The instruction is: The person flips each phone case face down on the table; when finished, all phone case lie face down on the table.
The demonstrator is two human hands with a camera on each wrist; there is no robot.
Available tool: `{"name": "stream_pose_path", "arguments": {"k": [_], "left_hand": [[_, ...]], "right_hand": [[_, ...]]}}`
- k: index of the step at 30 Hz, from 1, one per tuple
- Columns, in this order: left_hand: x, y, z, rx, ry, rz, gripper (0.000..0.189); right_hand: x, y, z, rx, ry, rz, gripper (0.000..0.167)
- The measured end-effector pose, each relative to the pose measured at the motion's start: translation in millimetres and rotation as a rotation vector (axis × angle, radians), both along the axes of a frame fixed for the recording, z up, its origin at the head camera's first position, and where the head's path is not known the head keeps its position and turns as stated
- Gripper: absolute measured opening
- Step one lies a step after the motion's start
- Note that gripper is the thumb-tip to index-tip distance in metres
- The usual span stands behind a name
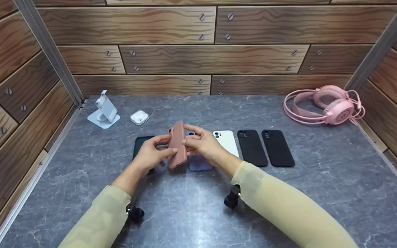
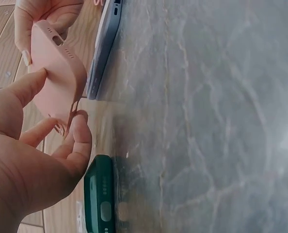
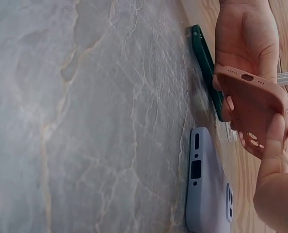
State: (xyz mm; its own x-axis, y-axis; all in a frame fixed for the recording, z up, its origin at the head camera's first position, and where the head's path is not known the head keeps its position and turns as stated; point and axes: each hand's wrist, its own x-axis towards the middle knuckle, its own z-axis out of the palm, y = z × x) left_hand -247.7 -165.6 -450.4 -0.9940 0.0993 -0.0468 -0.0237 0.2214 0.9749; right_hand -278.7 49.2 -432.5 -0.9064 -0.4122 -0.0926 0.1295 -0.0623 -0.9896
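Observation:
A pink phone case (image 1: 177, 146) is held tilted above the table between both hands. My left hand (image 1: 150, 153) grips its left edge, the thumb on the outer back. My right hand (image 1: 207, 144) pinches the opposite edge, and one of its fingers lies against the hollow inside in the right wrist view. That view also shows the camera holes and port cutout of the case (image 3: 253, 107), with no phone inside. Below the hands lie a dark green case (image 2: 99, 194) on the left and a lavender case (image 3: 207, 194) on the right, both partly hidden in the head view.
Right of the lavender case lie a white case (image 1: 231, 144) and two black cases, one nearer (image 1: 252, 148) and one farther right (image 1: 278, 148). Pink headphones (image 1: 336, 106) rest at the back right. A white charging stand (image 1: 105, 110) and a white earbud case (image 1: 139, 117) stand back left.

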Motion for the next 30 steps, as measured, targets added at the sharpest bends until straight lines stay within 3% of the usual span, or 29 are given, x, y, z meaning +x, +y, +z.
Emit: {"name": "stream_pose_path", "arguments": {"k": [9, 17, 30], "left_hand": [[-4.7, -4.9, 5.5, 0.030, 0.042, 0.068, 0.060], [-5.4, -11.8, 8.2, -0.004, 0.035, 0.108, 0.075], [-6.1, -13.0, 5.7, -0.039, 0.088, 0.099, 0.070]], "right_hand": [[-2.6, 0.3, 0.6, -0.014, -0.040, -0.030, 0.067], [-2.0, 1.2, -0.4, 0.069, -0.037, 0.003, 0.067], [-4.6, 3.3, -6.0, 0.240, 0.078, 0.069, 0.070]]}}
